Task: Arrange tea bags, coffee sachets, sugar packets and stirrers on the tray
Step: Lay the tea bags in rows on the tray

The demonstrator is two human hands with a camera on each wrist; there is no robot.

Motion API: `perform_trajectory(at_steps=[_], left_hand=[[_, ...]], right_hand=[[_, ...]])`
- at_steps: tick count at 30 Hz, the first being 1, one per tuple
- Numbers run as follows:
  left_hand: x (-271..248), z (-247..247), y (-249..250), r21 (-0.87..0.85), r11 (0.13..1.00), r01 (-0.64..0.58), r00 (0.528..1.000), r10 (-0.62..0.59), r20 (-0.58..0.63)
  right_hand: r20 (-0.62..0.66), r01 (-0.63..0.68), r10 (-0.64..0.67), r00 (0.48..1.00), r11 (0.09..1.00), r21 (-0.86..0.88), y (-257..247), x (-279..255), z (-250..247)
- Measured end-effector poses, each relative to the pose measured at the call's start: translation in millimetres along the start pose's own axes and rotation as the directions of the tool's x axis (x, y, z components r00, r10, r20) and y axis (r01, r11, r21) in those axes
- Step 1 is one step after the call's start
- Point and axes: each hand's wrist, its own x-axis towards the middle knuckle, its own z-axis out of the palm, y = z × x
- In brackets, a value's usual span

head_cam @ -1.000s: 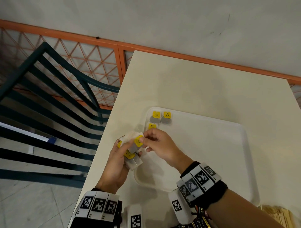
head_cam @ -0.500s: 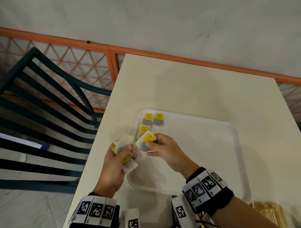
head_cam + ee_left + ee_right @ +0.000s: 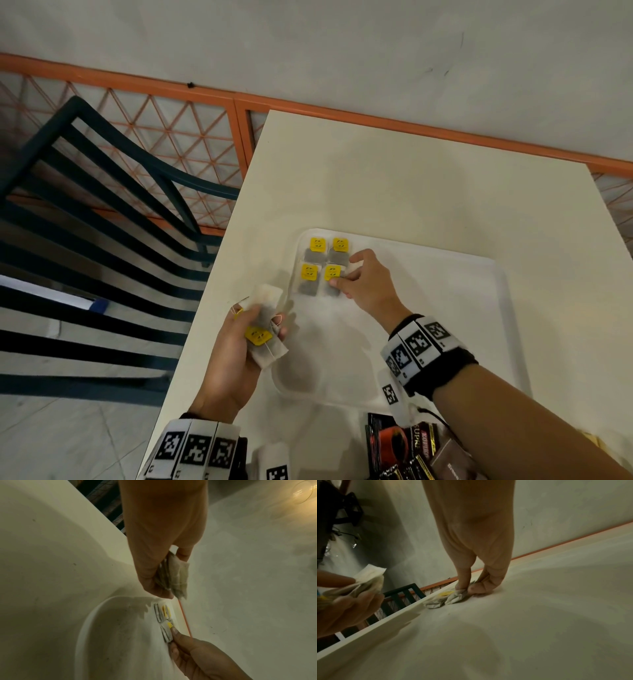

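Note:
A white tray [image 3: 428, 325] lies on the cream table. Three tea bags with yellow tags [image 3: 317, 250] sit in its far left corner. My right hand [image 3: 339, 279] pinches a fourth tea bag [image 3: 331, 289] between thumb and finger, and the bag lies on the tray floor, completing a two-by-two block. In the right wrist view the pinched tea bag [image 3: 453, 597] touches the tray beside its rim [image 3: 385, 620]. My left hand [image 3: 267, 322] hovers over the table just left of the tray, gripping a bundle of several tea bags [image 3: 263, 301], also seen in the left wrist view [image 3: 178, 577].
Dark coffee sachets [image 3: 404, 448] lie on the table near me, in front of the tray. A dark green chair [image 3: 102, 222] stands to the left of the table's left edge [image 3: 205, 308]. An orange railing [image 3: 376, 120] runs behind the table.
My right hand drew one tea bag from the left hand's bundle and carried it forward onto the tray, beside the third bag. The left hand stayed by the tray's left edge.

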Motion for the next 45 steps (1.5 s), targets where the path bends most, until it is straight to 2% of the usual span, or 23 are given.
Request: perform_trajectory(at_steps=[6, 10, 12, 15, 17, 20, 22, 24, 27, 30, 33, 36, 38, 40, 42, 45], left_hand=[[-5, 7, -1, 0.144, 0.989, -0.045, 0.999, 0.041, 0.028], [-8, 15, -1, 0.170, 0.984, -0.057, 0.997, 0.048, 0.055], [-8, 18, -1, 0.171, 0.984, -0.057, 0.998, 0.051, 0.041], [-9, 21, -2, 0.172, 0.984, -0.056, 0.998, 0.052, 0.027], [-10, 24, -2, 0.173, 0.984, -0.045, 0.999, 0.041, 0.027], [-13, 25, 0, 0.157, 0.986, -0.053, 0.998, 0.047, 0.039], [-13, 20, 1, 0.160, 0.984, -0.073, 0.997, 0.071, 0.019], [-12, 15, 3, 0.183, 0.980, -0.075, 0.996, 0.081, -0.022], [-14, 11, 4, 0.200, 0.975, -0.100, 0.992, 0.112, -0.049], [-20, 15, 2, 0.266, 0.956, -0.124, 0.992, 0.128, 0.003], [-24, 20, -2, 0.322, 0.936, -0.143, 0.990, 0.134, 0.050], [-25, 19, -1, 0.284, 0.951, -0.122, 0.992, 0.108, 0.067], [-23, 14, 2, 0.223, 0.970, -0.096, 0.994, 0.082, 0.070], [-23, 11, 6, 0.171, 0.983, -0.072, 0.994, 0.056, 0.098], [-22, 11, 7, 0.136, 0.989, -0.060, 0.992, 0.044, 0.115], [-19, 8, 7, 0.202, 0.974, -0.101, 0.992, 0.082, 0.098]], right_hand=[[-0.048, 0.028, -0.032, 0.998, 0.996, -0.080, -4, -4, 2], [-0.087, 0.146, -0.163, 0.983, 0.975, -0.169, -15, -19, 4], [-0.026, 0.225, -0.231, 0.973, 0.965, -0.133, -27, -29, 6], [0.201, 0.266, -0.255, 0.946, 0.964, -0.030, -41, -49, 9], [0.276, 0.289, -0.278, 0.920, 0.957, 0.000, -45, -56, 12], [0.258, 0.255, -0.261, 0.930, 0.965, 0.058, -44, -59, 15], [0.242, 0.175, -0.202, 0.949, 0.976, 0.129, -44, -62, 15], [0.223, 0.162, -0.197, 0.955, 0.973, 0.164, -45, -66, 12], [0.162, 0.286, -0.288, 0.944, 0.958, 0.035, -45, -71, 10], [0.135, 0.360, -0.345, 0.929, 0.927, -0.102, -47, -76, 14], [0.184, 0.317, -0.301, 0.936, 0.946, -0.066, -55, -83, 25], [0.251, 0.161, -0.193, 0.948, 0.976, 0.145, -62, -86, 31], [0.281, 0.119, -0.177, 0.943, 0.970, 0.212, -60, -85, 32], [0.253, 0.163, -0.190, 0.949, 0.979, 0.123, -54, -81, 31], [0.230, 0.149, -0.149, 0.962, 0.989, 0.017, -47, -77, 31], [0.316, 0.076, -0.075, 0.946, 0.997, 0.006, -42, -77, 33]])
